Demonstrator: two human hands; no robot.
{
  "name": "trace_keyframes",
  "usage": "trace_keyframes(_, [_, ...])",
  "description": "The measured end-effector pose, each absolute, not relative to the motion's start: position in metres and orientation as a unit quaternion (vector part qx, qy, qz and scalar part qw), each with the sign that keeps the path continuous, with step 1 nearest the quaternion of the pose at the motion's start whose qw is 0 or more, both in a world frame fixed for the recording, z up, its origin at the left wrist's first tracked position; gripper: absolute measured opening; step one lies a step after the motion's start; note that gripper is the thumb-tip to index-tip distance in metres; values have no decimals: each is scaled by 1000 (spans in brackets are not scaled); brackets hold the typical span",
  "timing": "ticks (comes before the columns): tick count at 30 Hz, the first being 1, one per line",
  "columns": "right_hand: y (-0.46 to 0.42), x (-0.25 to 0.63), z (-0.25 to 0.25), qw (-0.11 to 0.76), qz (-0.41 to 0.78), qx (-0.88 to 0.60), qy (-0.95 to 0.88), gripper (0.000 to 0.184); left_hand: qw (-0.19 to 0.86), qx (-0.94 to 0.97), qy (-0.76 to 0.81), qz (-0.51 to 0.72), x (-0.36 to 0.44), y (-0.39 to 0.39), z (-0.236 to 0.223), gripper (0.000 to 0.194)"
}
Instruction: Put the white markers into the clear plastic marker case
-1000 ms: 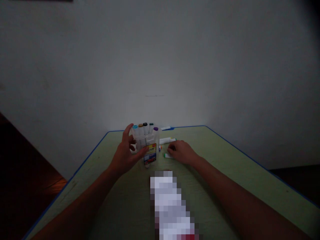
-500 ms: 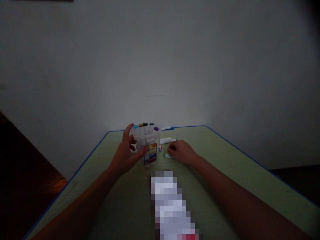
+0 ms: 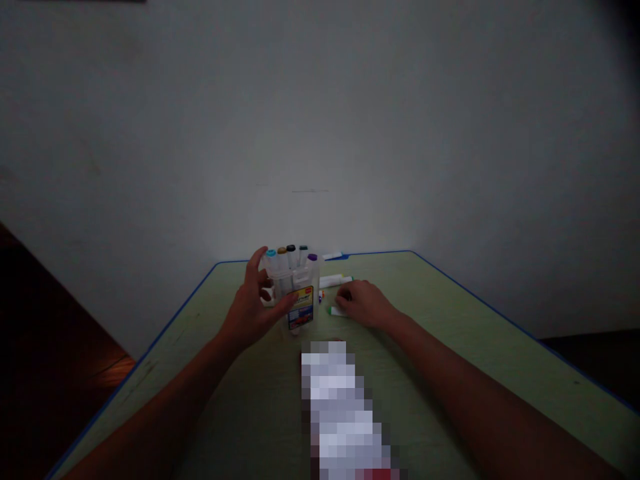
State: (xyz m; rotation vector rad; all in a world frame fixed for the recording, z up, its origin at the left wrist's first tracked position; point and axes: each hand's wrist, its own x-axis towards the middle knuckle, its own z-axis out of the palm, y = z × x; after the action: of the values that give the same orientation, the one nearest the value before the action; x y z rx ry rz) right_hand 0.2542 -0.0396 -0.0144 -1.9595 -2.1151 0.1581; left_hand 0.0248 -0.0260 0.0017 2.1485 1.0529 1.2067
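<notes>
My left hand [image 3: 255, 303] grips a clear plastic marker case [image 3: 280, 283] from its left side, thumb across the front by a yellow and blue label [image 3: 301, 308]. Several markers stand upright in the case, with light blue, brown, black, dark and purple [image 3: 313, 258] ends showing. To the right of the case, my right hand [image 3: 367, 303] is low over the table, its fingers curled and closed at a white marker with a green end [image 3: 338, 311]. The rest of that marker is hidden under the hand.
Behind my right hand lie white markers [image 3: 331, 281] with yellow and green ends. Small coloured ends [image 3: 321, 297] show beside the case. Another white marker [image 3: 333, 256] lies at the far blue edge of the green table [image 3: 240, 413]. A blurred-out pale object [image 3: 343, 407] is in front.
</notes>
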Motion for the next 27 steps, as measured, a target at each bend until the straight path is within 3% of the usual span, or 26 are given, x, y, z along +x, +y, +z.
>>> trace_keyframes(27, [-39,256,-17,136,49,-667,-731,24,232,778,392,433,27,-28,4,91])
